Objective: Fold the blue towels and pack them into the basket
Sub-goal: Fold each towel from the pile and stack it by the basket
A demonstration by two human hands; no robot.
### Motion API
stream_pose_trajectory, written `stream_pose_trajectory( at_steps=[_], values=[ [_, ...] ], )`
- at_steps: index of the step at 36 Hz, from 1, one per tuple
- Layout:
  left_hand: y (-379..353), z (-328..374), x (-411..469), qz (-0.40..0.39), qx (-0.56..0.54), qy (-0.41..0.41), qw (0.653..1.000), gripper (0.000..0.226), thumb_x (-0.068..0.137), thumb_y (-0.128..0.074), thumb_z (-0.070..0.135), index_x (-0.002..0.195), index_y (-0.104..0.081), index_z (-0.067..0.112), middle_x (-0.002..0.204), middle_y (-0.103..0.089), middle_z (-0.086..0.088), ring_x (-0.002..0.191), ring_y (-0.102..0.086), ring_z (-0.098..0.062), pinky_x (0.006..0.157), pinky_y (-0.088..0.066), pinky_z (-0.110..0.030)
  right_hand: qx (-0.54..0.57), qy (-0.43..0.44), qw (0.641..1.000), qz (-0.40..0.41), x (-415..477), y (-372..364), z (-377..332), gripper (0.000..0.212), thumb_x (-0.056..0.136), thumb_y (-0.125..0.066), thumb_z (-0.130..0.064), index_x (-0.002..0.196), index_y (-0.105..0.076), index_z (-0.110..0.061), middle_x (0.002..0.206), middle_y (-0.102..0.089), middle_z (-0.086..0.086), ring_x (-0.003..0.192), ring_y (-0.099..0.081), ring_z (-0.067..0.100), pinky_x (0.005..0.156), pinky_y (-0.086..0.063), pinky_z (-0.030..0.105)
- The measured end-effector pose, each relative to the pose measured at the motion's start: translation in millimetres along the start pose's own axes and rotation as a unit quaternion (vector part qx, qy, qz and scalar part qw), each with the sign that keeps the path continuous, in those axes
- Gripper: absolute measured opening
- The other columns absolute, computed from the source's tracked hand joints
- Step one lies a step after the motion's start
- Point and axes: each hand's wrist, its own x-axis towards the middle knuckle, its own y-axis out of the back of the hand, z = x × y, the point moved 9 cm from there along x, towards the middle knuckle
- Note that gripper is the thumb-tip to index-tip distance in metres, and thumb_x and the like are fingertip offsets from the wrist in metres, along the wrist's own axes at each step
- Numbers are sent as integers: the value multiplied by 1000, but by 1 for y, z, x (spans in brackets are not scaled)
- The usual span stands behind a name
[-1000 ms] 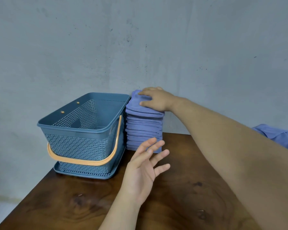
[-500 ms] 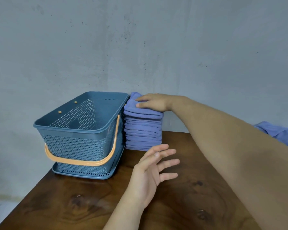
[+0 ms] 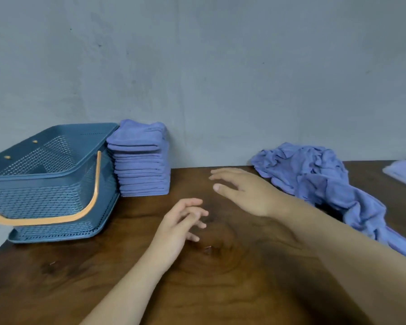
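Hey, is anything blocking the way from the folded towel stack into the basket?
Nothing visible. The folded towel stack stands right beside the basket, whose top is open; its orange handle hangs down the near side.

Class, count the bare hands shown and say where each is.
2: left hand above the brown wooden table, centre; right hand farther back, beside the crumpled blue towels. None seems hidden.

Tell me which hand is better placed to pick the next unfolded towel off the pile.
Right, probably. The right hand hovers open just beside the crumpled towel pile; the left hand is open too, but farther from it.
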Motion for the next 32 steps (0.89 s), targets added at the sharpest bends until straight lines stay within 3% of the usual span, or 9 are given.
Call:
stream_pose_trajectory(
  at_steps=[3, 8, 12, 14, 17, 19, 23, 27, 32],
  values=[
    [-11, -10, -1, -30, 154, -27, 987, 26, 102, -63, 36, 126, -64, 47, 118, -75, 8, 102, -73, -17, 77, -63, -44, 1, -52, 999, 7, -41, 9, 40, 48, 106, -42, -65, 148, -54, -45, 159, -42, -28, 148, -32, -5, 121, -31, 27],
    [-22, -8, -2, 0, 291, -72, 954, 25, 103, -65, 33, 125, -62, 46, 113, -74, 17, 100, -71, -10, 87, -53, -19, 4, -153, 987, 36, -105, 41, 108, 46, 100, -55, -64, 142, -57, -46, 150, -48, -28, 133, -48, -3, 111, -43, 29],
    [-42, -7, -3, 5, 369, -72, 927, 23, 103, -62, 37, 122, -59, 50, 108, -72, 22, 92, -70, -6, 79, -56, -27, -140, -226, 957, 114, -152, 82, 151, 43, 94, -56, -55, 134, -59, -38, 136, -59, -14, 128, -55, 22, 98, -51, 45],
    [-52, -7, -5, -4, 431, -83, 898, 25, 102, -60, 40, 122, -55, 54, 109, -68, 26, 89, -67, -4, 72, -52, -25, -228, -305, 917, 121, -175, 99, 177, 67, 92, -60, -60, 152, -41, -37, 157, -43, -2, 142, -42, 33, 104, -47, 54],
    [-60, -4, -6, -12, 490, -103, 865, 29, 102, -60, 41, 126, -52, 55, 115, -60, 32, 93, -62, -2, 67, -45, -18, -162, -449, 877, 56, -211, 101, 226, 111, 83, -65, -78, 165, 1, -42, 174, -1, 7, 153, -20, 46, 111, -39, 64],
    [-62, -3, -6, -17, 498, -103, 861, 30, 103, -60, 40, 127, -51, 54, 117, -58, 35, 95, -61, -1, 67, -44, -17, -113, -478, 871, -3, -226, 88, 242, 118, 82, -68, -79, 166, 8, -43, 172, -1, 14, 146, -34, 50, 109, -45, 60],
    [-63, -5, -7, -16, 502, -99, 859, 30, 102, -60, 38, 128, -52, 52, 117, -56, 37, 100, -60, 0, 70, -47, -19, -162, -439, 883, -40, -233, 63, 225, 78, 96, -59, -64, 160, -28, -33, 152, -35, 15, 121, -56, 39, 97, -54, 46],
    [-59, -9, -6, -16, 486, -89, 869, 29, 103, -61, 36, 125, -52, 52, 114, -60, 33, 99, -61, -1, 70, -46, -19, -190, -357, 914, -19, -217, 34, 170, 42, 101, -53, -48, 135, -50, -24, 131, -42, 4, 90, -55, 24, 77, -54, 38],
    [-50, -13, -5, -11, 429, -74, 900, 26, 103, -58, 39, 123, -53, 53, 111, -67, 24, 96, -66, -5, 77, -53, -26, -160, -212, 964, -16, -163, -17, 96, 45, 101, -55, -45, 141, -52, -25, 134, -45, 3, 108, -57, 25, 85, -52, 37]
  ],
)
